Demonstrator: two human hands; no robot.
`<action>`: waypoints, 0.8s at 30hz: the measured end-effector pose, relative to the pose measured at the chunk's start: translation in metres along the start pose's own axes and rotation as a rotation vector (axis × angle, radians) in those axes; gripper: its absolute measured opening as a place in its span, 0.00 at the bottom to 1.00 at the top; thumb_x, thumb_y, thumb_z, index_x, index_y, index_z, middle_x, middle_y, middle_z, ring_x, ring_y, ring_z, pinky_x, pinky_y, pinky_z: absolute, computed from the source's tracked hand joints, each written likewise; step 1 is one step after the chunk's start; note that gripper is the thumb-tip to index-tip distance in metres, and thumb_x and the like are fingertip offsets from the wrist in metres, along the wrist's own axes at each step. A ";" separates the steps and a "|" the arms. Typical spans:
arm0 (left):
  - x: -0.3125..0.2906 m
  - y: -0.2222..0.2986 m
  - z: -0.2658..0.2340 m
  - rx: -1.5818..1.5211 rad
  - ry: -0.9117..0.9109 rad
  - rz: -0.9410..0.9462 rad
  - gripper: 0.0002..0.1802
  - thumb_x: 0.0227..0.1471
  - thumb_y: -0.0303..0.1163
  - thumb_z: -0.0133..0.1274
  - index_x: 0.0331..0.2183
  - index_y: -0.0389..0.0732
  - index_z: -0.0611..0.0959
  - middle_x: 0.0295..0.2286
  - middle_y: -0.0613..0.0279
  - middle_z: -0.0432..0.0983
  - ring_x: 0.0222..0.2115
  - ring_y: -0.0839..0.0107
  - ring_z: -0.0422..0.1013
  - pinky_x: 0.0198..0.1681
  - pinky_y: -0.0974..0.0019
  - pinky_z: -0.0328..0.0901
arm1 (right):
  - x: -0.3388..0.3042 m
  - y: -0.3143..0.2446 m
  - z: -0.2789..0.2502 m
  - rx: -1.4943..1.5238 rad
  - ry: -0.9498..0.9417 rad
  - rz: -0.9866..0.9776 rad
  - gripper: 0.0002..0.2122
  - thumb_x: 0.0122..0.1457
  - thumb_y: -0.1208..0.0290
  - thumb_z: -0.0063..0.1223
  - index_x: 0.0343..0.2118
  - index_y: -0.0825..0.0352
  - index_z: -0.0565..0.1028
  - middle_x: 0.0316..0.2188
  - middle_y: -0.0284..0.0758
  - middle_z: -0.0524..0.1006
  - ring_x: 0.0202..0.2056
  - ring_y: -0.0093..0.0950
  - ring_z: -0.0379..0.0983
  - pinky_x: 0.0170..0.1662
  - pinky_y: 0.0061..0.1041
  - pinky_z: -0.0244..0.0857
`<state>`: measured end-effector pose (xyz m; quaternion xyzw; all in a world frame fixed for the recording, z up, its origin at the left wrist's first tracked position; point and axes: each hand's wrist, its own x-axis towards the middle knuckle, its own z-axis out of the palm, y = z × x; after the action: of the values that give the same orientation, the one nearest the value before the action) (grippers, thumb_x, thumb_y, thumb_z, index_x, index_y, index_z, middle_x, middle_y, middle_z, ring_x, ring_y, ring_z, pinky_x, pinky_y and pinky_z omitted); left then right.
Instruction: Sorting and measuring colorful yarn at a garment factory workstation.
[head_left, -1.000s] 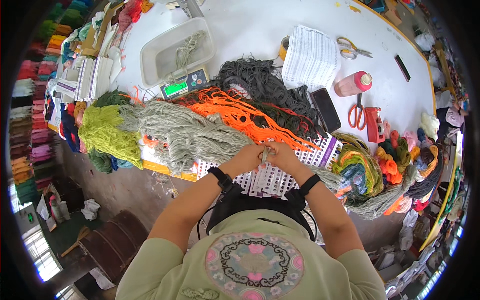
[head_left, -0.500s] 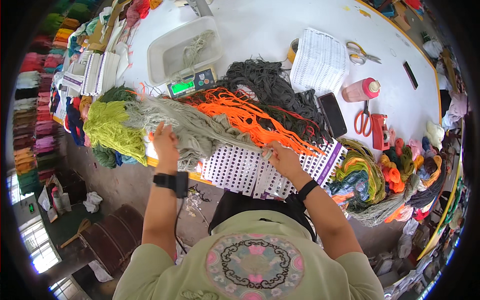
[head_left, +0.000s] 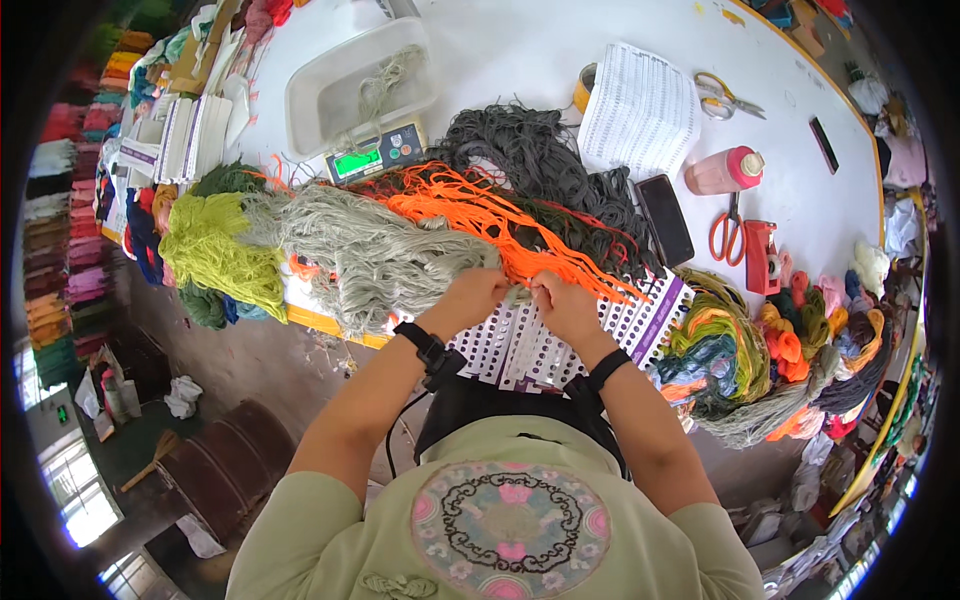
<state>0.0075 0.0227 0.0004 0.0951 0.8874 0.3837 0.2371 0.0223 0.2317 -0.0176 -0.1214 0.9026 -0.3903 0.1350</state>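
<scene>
Observed: the left hand (head_left: pixel 482 292) and right hand (head_left: pixel 563 305) were close together over white punched cards (head_left: pixel 490 347) at the near edge of the desk (head_left: pixel 540 50). Fingers of both were closed, pinching grey yarn (head_left: pixel 370 255), a short bit visible between them. The main grey heap lay to their left, orange yarn (head_left: pixel 500 225) just beyond, yellow-green yarn (head_left: pixel 220 255) touching its left end.
</scene>
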 end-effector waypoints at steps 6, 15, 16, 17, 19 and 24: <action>-0.010 -0.007 -0.032 0.111 -0.035 -0.025 0.07 0.48 0.31 0.54 0.28 0.37 0.80 0.24 0.50 0.76 0.28 0.52 0.73 0.33 0.57 0.66 | 0.004 0.001 0.000 -0.147 -0.022 0.059 0.02 0.56 0.70 0.50 0.32 0.55 0.72 0.19 0.32 0.76 0.23 0.35 0.75 0.26 0.34 0.66; -0.005 0.021 -0.015 -0.148 -0.050 -0.053 0.14 0.49 0.37 0.58 0.37 0.41 0.83 0.25 0.56 0.78 0.27 0.61 0.74 0.33 0.63 0.67 | 0.001 0.003 -0.004 0.021 0.062 0.030 0.03 0.57 0.66 0.49 0.33 0.55 0.73 0.19 0.35 0.76 0.23 0.40 0.75 0.26 0.39 0.66; 0.000 0.027 -0.010 -0.108 -0.097 -0.055 0.15 0.48 0.37 0.59 0.39 0.42 0.83 0.26 0.54 0.78 0.26 0.59 0.74 0.32 0.61 0.66 | 0.000 0.003 -0.006 0.023 0.027 0.051 0.03 0.57 0.66 0.49 0.33 0.56 0.72 0.21 0.36 0.76 0.25 0.40 0.75 0.28 0.39 0.67; 0.002 0.032 -0.008 -0.069 -0.141 -0.059 0.16 0.48 0.37 0.59 0.40 0.43 0.83 0.26 0.51 0.77 0.26 0.57 0.74 0.31 0.59 0.66 | -0.001 0.002 -0.009 0.025 -0.010 0.070 0.04 0.57 0.66 0.49 0.34 0.57 0.72 0.24 0.37 0.77 0.27 0.40 0.75 0.29 0.39 0.67; 0.010 0.025 -0.004 -0.041 -0.145 -0.011 0.16 0.48 0.36 0.60 0.40 0.42 0.83 0.25 0.53 0.77 0.24 0.64 0.72 0.29 0.62 0.65 | -0.004 0.000 -0.012 0.023 0.002 -0.022 0.05 0.57 0.66 0.50 0.35 0.60 0.72 0.27 0.38 0.76 0.29 0.40 0.75 0.30 0.39 0.68; 0.012 0.008 0.006 -0.162 -0.126 -0.001 0.16 0.46 0.32 0.63 0.40 0.40 0.82 0.22 0.55 0.74 0.20 0.71 0.66 0.26 0.65 0.62 | -0.003 -0.007 -0.013 -0.125 -0.090 -0.105 0.09 0.55 0.67 0.51 0.35 0.66 0.71 0.34 0.39 0.72 0.34 0.39 0.75 0.32 0.40 0.69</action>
<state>0.0003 0.0365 -0.0013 0.0993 0.8369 0.4472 0.2997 0.0218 0.2366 -0.0033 -0.1943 0.9107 -0.3337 0.1469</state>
